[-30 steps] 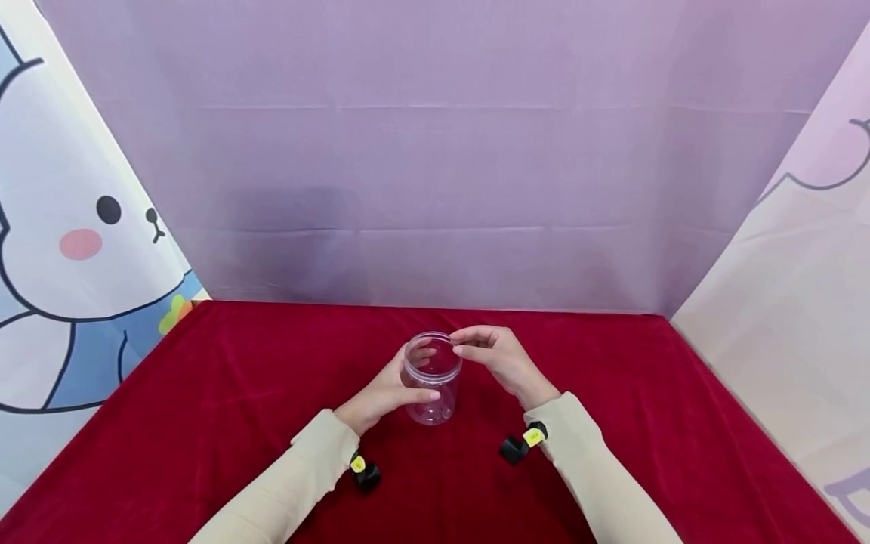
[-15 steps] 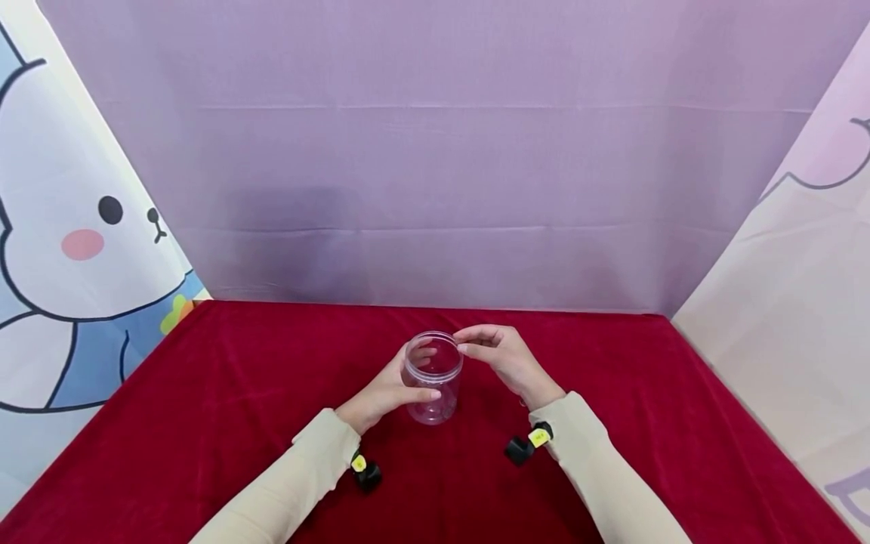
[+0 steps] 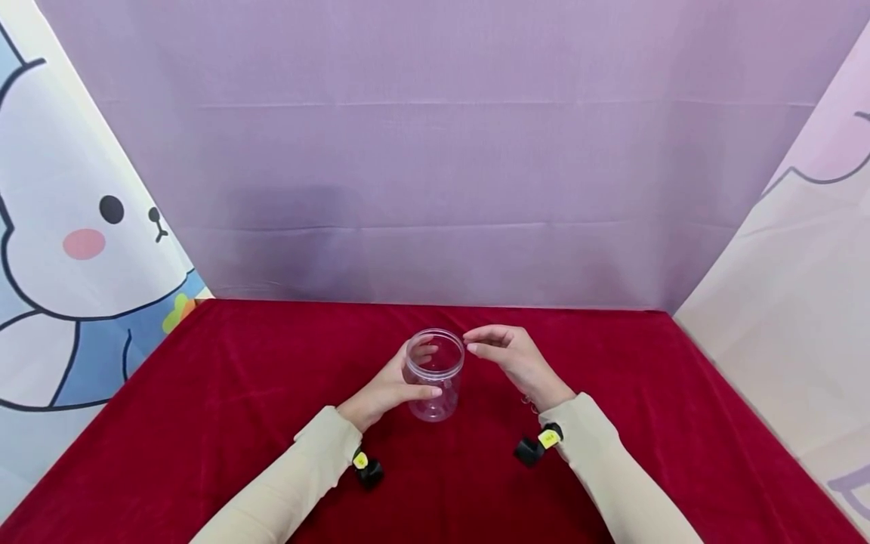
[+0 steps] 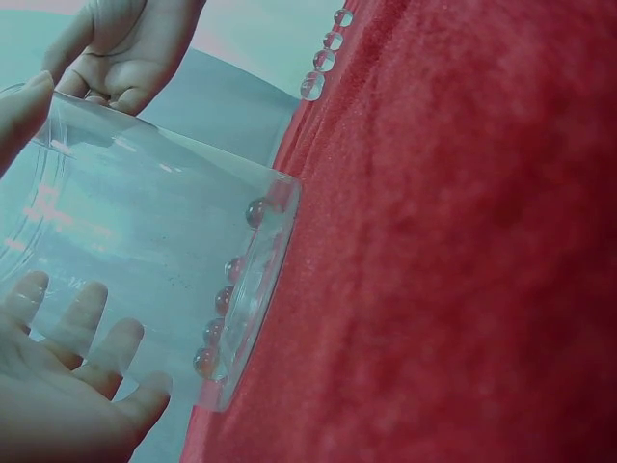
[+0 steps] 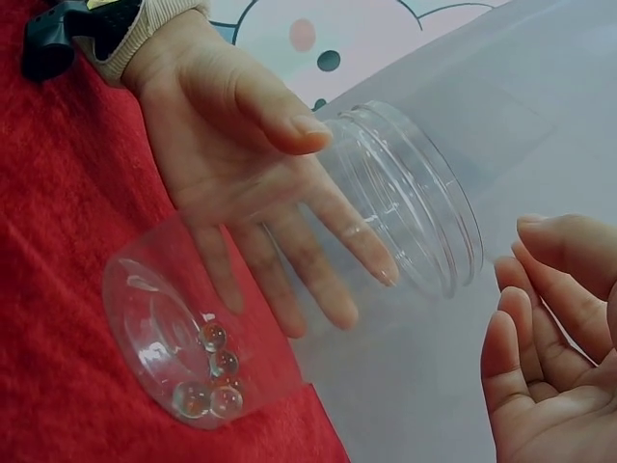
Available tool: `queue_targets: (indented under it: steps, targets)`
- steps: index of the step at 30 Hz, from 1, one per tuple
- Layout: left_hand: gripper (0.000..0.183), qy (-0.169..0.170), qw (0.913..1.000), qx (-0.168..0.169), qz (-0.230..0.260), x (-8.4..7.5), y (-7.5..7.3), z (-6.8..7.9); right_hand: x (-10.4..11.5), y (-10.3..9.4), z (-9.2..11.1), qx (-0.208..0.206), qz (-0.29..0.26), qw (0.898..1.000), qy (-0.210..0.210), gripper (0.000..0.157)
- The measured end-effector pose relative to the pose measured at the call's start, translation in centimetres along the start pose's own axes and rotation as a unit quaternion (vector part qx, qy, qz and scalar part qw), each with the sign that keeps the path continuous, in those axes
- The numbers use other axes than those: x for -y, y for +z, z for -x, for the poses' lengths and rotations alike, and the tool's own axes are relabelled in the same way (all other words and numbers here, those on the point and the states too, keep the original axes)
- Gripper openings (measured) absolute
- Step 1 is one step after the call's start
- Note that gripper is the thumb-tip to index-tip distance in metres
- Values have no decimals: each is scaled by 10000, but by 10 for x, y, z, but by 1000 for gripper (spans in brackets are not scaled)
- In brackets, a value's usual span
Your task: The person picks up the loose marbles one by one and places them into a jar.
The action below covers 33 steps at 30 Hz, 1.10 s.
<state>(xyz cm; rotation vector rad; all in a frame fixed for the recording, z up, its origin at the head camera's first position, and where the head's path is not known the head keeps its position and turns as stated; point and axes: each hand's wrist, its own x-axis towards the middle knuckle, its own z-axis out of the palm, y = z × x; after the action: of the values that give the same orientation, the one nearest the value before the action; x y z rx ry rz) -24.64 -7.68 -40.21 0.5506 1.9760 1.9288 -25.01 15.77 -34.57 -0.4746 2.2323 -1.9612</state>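
Observation:
My left hand (image 3: 390, 389) grips a clear plastic jar (image 3: 435, 397) around its side, thumb on the near face and fingers behind. The jar has a threaded mouth without a lid and stands about upright, its base at the red cloth. Several clear glass marbles (image 5: 226, 400) lie on its bottom. Just right of the rim is my right hand (image 3: 513, 355), fingers loosely bent, with nothing visible between thumb and fingertips in the right wrist view. Past the jar in the left wrist view, more marbles (image 4: 324, 61) sit in a row on the cloth.
A red velvet cloth (image 3: 272, 347) covers the table. Behind it rises a plain purple backdrop (image 3: 435, 166). Printed cartoon panels close off both sides, the left one showing a white animal (image 3: 88, 287). Small black wrist cameras (image 3: 370, 472) hang below the sleeves.
My right hand has drawn away from the jar's rim, moving slightly to the right. The left hand keeps its grip, and the jar stays nearly in place.

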Motion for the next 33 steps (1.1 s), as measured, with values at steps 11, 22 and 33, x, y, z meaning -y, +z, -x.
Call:
queue_targets:
  steps: [11,22,33]
  targets:
    - [88,-13,10000,-17,-48,1,0,-1,0,-7,5,-54,95,9999,-8,34]
    - [87,15,10000,-27,-83,0,0,-1,-2,-17,12,-140,162,9997,73,35]
    - [86,36,9999,-62,-90,-1,2,0,-10,-26,19,-146,123,9997,160,37]
